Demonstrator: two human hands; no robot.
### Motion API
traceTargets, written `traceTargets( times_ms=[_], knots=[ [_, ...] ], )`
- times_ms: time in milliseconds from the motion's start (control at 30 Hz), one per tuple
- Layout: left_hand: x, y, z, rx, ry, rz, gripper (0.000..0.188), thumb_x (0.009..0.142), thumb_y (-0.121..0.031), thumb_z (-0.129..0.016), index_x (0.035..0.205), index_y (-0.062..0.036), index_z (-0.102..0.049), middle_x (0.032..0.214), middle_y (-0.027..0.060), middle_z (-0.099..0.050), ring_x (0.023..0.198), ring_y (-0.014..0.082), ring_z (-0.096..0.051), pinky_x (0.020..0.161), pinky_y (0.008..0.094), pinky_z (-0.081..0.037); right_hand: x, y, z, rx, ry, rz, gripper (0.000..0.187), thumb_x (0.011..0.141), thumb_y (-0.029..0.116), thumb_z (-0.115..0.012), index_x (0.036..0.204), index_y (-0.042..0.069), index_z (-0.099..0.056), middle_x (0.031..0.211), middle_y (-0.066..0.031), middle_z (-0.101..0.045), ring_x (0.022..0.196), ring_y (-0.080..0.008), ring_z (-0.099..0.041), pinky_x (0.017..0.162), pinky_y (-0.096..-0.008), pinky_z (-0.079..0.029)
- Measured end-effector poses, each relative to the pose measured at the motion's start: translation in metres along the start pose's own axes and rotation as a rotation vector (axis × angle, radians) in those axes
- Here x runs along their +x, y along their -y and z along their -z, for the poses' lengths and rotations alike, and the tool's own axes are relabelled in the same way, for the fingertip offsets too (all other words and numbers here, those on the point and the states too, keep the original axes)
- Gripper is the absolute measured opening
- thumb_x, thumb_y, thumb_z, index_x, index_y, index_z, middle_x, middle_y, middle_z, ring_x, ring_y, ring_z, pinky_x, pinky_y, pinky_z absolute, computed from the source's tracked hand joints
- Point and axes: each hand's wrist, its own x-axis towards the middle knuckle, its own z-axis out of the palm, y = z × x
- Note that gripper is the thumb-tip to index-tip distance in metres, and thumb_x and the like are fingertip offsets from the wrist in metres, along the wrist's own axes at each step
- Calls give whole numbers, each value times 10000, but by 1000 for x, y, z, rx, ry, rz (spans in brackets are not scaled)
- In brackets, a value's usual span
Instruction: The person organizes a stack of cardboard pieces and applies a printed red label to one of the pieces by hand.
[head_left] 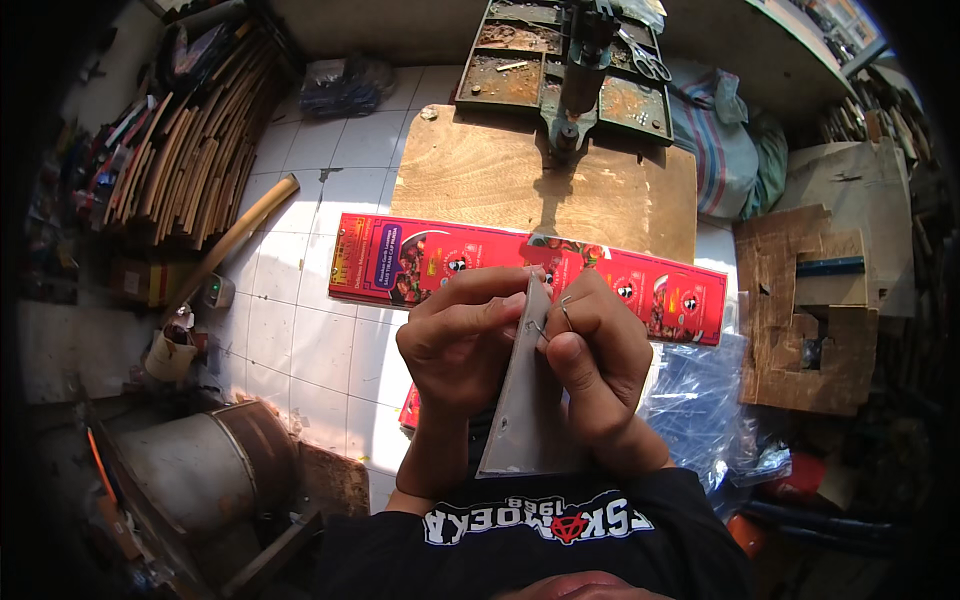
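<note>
While both hands pinch grey card (525, 400): rusty compartment tray (500, 80), scissors (648, 62) inside.

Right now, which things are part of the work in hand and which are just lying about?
In hand: grey card sheet, small wire hook, left hand, right hand.

Lying about: red printed cardboard strip, wooden board, scissors, bundle of wooden strips, metal drum.

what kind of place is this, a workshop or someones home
Most likely a small craft workshop: a rusty compartment tray with scissors on a wooden board, stacked wood strips, and cardboard offcuts on the tiled floor.
</note>
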Motion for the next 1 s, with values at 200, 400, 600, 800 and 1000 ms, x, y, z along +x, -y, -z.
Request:
traceTargets(
  times_ms=[200, 400, 600, 800, 1000],
  knots=[
    [-4, 3, -8, 49, -59, -14, 190, 841, -18, -696, 1028, 20, -695, 1096, 271, -651, 967, 293, -680, 812, 339, -560, -3, -10, 0, 85, -35, 7, 154, 919, 114, -588, 812, 10, -548, 760, -72, -545, 678, -197, -482, 676, -320, -419],
    [-6, 4, -12, -55, -87, -35, 203, 824, -35, -718, 1009, 38, -682, 1098, 330, -633, 950, 326, -690, 795, 360, -572, -4, -16, 0, 171, -48, 61, 181, 949, 139, -562, 817, 16, -545, 782, -65, -544, 693, -175, -472, 652, -297, -386],
    [-3, 2, -9, -124, -37, -24, 223, 799, -25, -735, 1008, 36, -686, 1088, 343, -629, 959, 336, -688, 796, 366, -577, -6, -15, 0, 174, -42, 51, 177, 940, 144, -569, 813, 21, -548, 757, -65, -544, 686, -190, -477, 665, -315, -398],
    [3, -8, 0, -107, 37, -17, 193, 788, -21, -739, 973, 27, -707, 1063, 329, -644, 938, 321, -696, 764, 346, -586, -5, -4, 2, 129, 33, 16, 178, 925, 158, -584, 806, 31, -545, 732, -77, -525, 659, -220, -471, 649, -334, -386],
    [7, -11, 6, -28, 73, -54, 171, 798, -20, -733, 964, 19, -713, 1016, 301, -668, 896, 294, -706, 729, 317, -587, -1, -1, 1, 44, 73, 71, 186, 910, 161, -595, 799, 24, -535, 723, -97, -509, 649, -249, -469, 626, -348, -365]
  ],
)
